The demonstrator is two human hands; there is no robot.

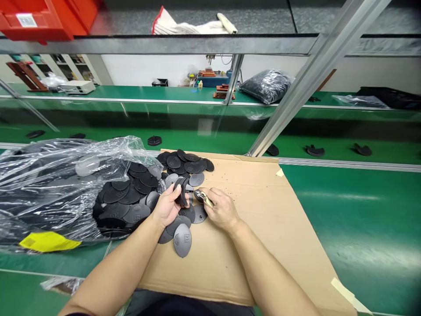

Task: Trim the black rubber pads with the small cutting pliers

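My left hand (167, 207) is closed around a curved black plastic piece (181, 191), held up on edge above the loose parts. It may be more than one piece stacked. My right hand (222, 210) grips cutting pliers (204, 198) with cream-coloured handles. Their metal jaws point left and are close to the held piece; whether they touch it I cannot tell. Below my hands, several black oval discs lie overlapping, among them one with a raised emblem (182, 240) nearest me. A further heap of discs (184, 162) sits behind my left hand on the cardboard sheet (263, 228).
On the left, a clear plastic bag (66, 175) spills black discs onto the bench; a yellow label (49, 241) lies on it. Beyond runs a green conveyor (210, 142) with scattered black parts. A slanted metal post (296, 101) rises right of centre. Overhead hangs a red bin (49, 19).
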